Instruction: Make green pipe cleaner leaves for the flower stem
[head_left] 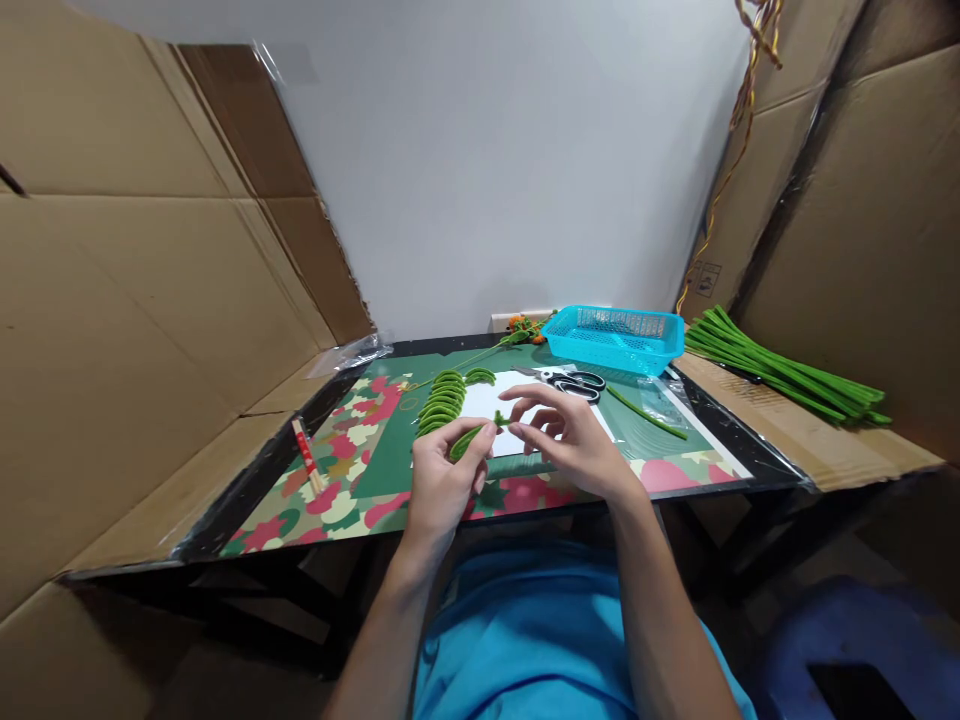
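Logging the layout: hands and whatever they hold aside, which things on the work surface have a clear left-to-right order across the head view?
red-banded stick → leaf row → scissors → loose stem → stem bundle

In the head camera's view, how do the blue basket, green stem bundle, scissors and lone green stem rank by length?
Longest to shortest, as they look:
1. Green stem bundle
2. Blue basket
Then, unranked: scissors and lone green stem, which look about alike.
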